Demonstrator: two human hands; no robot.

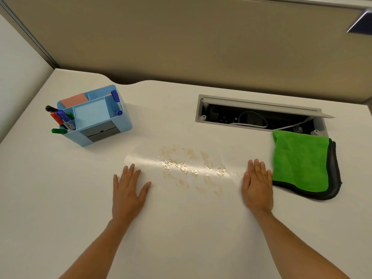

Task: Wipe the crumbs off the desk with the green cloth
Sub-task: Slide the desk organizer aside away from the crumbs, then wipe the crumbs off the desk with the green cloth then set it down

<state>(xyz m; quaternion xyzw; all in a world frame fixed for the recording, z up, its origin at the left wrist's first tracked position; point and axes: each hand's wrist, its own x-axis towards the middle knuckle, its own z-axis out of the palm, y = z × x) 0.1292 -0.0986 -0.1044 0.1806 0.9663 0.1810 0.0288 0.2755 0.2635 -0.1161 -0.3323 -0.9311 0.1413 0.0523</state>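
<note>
A folded green cloth (298, 162) with a dark grey underside lies on the white desk (60, 188) at the right. A patch of pale tan smears and wet-looking droplets (191, 168) covers the desk's middle, rather than loose crumbs. My left hand (127, 192) lies flat on the desk, palm down, left of the patch, holding nothing. Flat as well, my right hand (257, 186) rests right of the patch, its outer edge beside the cloth's left border; whether it touches the cloth I cannot tell.
A light blue desk organiser (96, 115) with several markers and sticky notes stands at the back left. An open cable hatch (259, 115) with white cables is set into the desk behind the cloth. A beige partition rises along the desk's far edge.
</note>
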